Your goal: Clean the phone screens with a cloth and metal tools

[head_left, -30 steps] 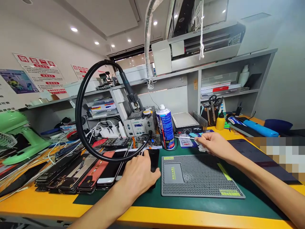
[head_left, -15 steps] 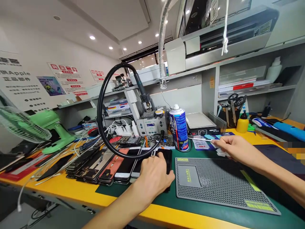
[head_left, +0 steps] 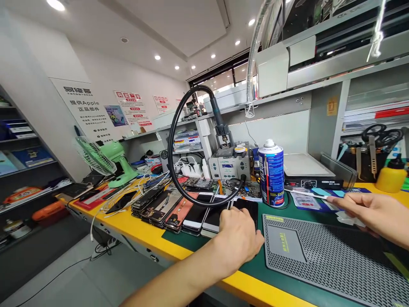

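Observation:
My left hand [head_left: 239, 236] is closed over a black phone [head_left: 251, 209], thumb at its right edge and knuckles up, hiding most of it. The phone lies on a green mat at the right end of a row of stacked phones and screens [head_left: 195, 215]. On the right, my right hand [head_left: 375, 213] pinches a thin white stick-like tool [head_left: 315, 195] that points left toward the spray can [head_left: 271, 172]. A crumpled whitish piece [head_left: 349, 219], perhaps tissue, hangs below those fingers. Beneath it lies a grey perforated pad [head_left: 306, 262].
A black hose [head_left: 172, 145] loops above the phones from a grey soldering or hot-air station [head_left: 230, 166]. Behind the can sits a flat heating plate [head_left: 308, 165]. A yellow bottle [head_left: 391, 175] stands right; a green fan [head_left: 118, 164] and loose cables are left.
The view has swung left, so everything sits further right in the picture. My left hand stays on the black phone and my right hand keeps the white tool.

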